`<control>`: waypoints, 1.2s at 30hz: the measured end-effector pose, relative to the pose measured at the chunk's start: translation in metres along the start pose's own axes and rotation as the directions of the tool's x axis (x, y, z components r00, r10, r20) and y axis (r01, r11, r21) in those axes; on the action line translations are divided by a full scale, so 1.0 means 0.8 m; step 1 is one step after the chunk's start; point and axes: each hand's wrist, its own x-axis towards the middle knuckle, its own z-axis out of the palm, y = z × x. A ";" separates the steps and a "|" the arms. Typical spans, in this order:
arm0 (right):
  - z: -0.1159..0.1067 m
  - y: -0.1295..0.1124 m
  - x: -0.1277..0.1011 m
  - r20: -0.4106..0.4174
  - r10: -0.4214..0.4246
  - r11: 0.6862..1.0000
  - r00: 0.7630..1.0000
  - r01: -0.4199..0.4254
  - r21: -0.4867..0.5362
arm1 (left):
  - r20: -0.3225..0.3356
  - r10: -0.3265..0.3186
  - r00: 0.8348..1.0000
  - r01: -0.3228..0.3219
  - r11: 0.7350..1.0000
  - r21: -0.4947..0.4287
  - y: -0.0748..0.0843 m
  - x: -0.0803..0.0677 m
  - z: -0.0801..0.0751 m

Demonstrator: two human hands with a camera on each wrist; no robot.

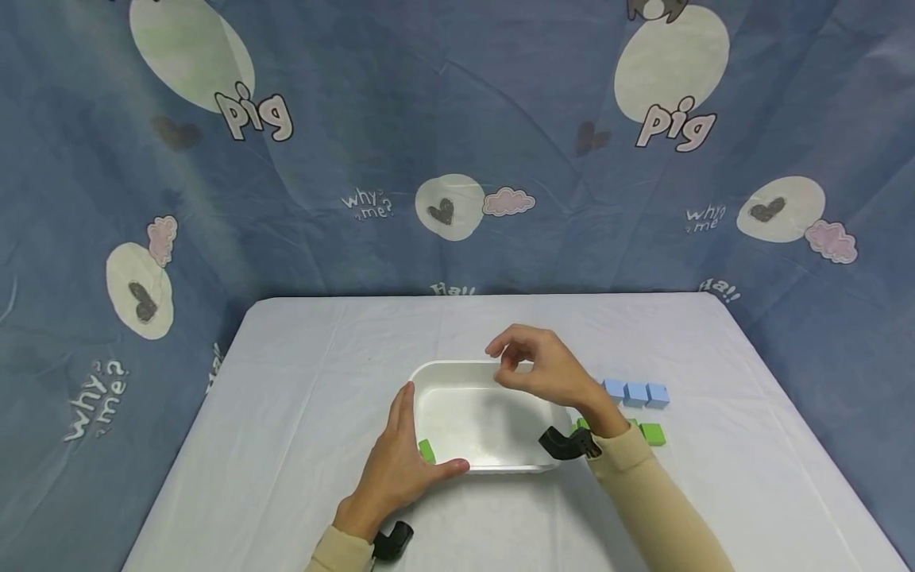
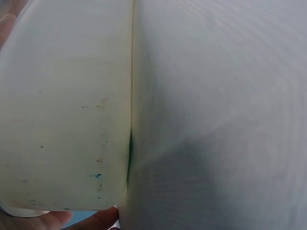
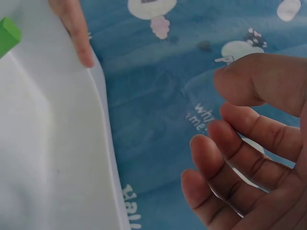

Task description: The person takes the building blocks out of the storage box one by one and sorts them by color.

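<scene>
White tray [image 1: 457,369] sits at the table's [image 1: 300,381] centre. Left hand [image 1: 396,469] rests flat against the tray's near-left corner, fingers straight. Right hand [image 1: 539,369] hovers over the tray's far rim, fingers loosely curled, holding nothing. One green block [image 1: 426,450] lies beside the tray's left wall; blue blocks [image 1: 635,393] lie to its right.

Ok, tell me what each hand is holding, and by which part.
The left hand braces the white plastic tray at its near-left corner, fingers straight along the wall. The right hand hovers above the tray, holding nothing.
</scene>
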 end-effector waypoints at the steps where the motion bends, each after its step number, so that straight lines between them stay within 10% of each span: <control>1: 0.001 0.000 0.001 0.001 0.003 1.000 1.000 -0.003 0.001 | -0.001 -0.001 1.000 0.001 1.000 0.001 0.000 0.000 0.000; 36: 0.029 0.007 0.023 0.044 -0.036 0.999 0.998 0.037 -0.021 | -0.005 0.006 1.000 -0.006 1.000 0.011 0.000 -0.001 -0.001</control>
